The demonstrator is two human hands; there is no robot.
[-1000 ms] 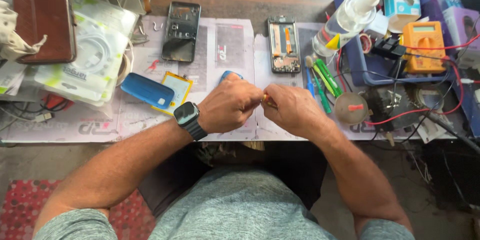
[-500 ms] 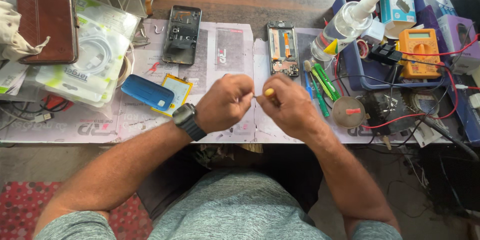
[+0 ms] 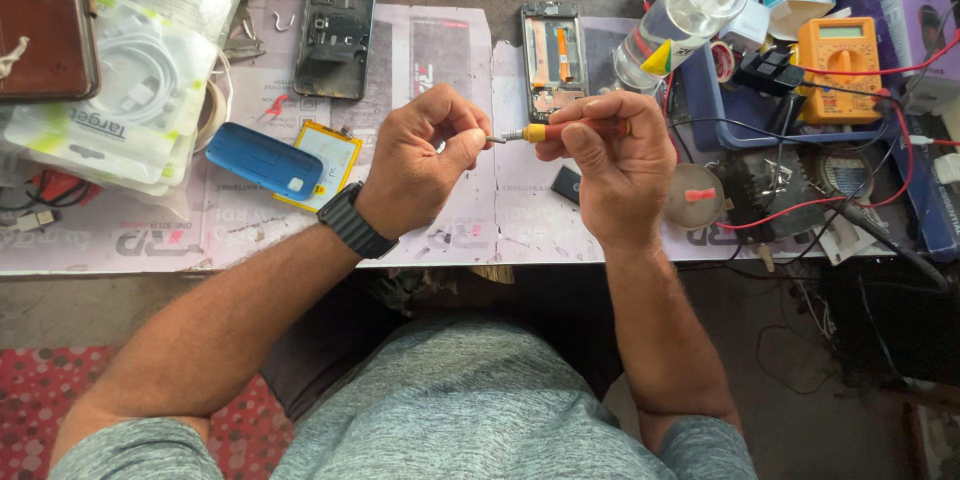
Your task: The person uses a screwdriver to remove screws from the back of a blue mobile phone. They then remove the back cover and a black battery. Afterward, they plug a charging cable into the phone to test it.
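Note:
My right hand (image 3: 620,165) grips a small screwdriver (image 3: 545,132) with an orange and yellow handle, held level above the bench. Its metal tip points left into my left hand (image 3: 425,165), whose thumb and forefinger pinch the tip; whatever small part they hold is hidden. A black watch (image 3: 352,222) sits on my left wrist. Beyond the hands lie two opened phone bodies on the paper mat: a dark frame (image 3: 336,30) at the left and a frame (image 3: 553,58) with orange and gold insides at the right.
A blue phone case (image 3: 262,160) and a yellow-edged flat battery (image 3: 322,155) lie left of my hands. Bagged white cables (image 3: 125,90) pile at far left. At right stand a clear spray bottle (image 3: 690,5), an orange multimeter (image 3: 838,60), red and black leads and boxes.
Both hands have lifted slightly away from me and drawn a little apart. The screwdriver's handle and shaft now show between them, with my left fingers on its tip.

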